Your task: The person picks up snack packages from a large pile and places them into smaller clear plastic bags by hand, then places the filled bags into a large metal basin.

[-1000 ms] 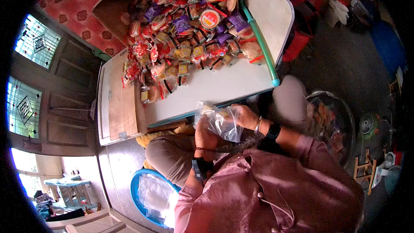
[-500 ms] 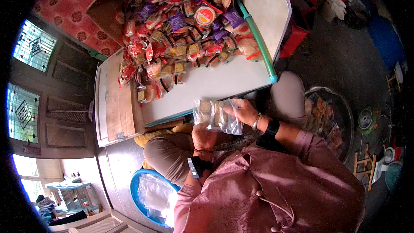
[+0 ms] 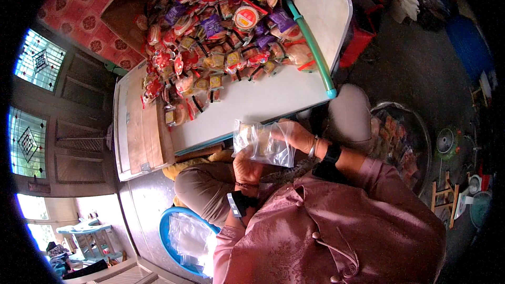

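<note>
A clear plastic bag (image 3: 261,153) with small pale, wrapped-looking pieces inside is held over my lap, just in front of the white tabletop. My left hand (image 3: 247,168) grips its lower left side, fingers closed on the film. At the upper right of the bag, my right hand (image 3: 299,138) is closed on its edge; some of its fingertips are hidden behind or within the film. Beyond the bag, a large pile of individually wrapped pastries (image 3: 221,47) in red, purple and clear wrappers covers the back of the white table (image 3: 252,96).
A green tube (image 3: 314,50) edges the table's right side. Left of my lap stands a blue basin (image 3: 165,231) holding clear plastic bags (image 3: 190,236). To the right is a large round container (image 3: 427,142) with packed goods. A cardboard flap (image 3: 138,126) lies on the left.
My left hand has shifted slightly up along the bag, with more of its fingers showing. The bag has tilted a little, and the view has moved slightly.
</note>
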### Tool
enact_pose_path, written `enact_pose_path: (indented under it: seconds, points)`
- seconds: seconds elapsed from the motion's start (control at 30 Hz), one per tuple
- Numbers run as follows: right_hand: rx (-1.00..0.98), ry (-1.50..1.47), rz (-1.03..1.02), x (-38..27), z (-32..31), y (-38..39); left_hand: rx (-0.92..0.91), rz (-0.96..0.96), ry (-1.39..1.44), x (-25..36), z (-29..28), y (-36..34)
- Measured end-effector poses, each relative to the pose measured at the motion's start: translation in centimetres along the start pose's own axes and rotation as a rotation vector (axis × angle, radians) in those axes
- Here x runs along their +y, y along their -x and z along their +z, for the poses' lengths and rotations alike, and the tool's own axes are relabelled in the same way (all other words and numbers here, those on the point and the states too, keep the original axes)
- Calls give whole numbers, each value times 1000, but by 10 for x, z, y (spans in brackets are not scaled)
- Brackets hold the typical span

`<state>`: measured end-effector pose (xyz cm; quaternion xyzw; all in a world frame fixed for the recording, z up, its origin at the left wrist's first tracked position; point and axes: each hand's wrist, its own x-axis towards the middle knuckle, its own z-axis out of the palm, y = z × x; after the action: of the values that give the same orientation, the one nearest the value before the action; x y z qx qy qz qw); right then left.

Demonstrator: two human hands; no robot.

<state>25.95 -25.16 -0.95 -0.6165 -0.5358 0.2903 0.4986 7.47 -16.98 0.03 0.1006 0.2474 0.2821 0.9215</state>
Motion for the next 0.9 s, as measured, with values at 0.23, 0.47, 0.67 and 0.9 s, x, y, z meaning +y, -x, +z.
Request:
enact_pose_path:
  seconds: [0.23,0.47,0.67,0.9]
  points:
    - [34,126,85,-8,-5,1,-2,-20,-53,-6,0,-4]
    - [236,70,109,15,6,4,-4,-32,-1,-8,7,-3]
    - [84,-240,236,0,3,6,27,-40,79,-2,8,1]
    - [-109,-1352,574,-33,-28,11,10,43,92,6,15,4]
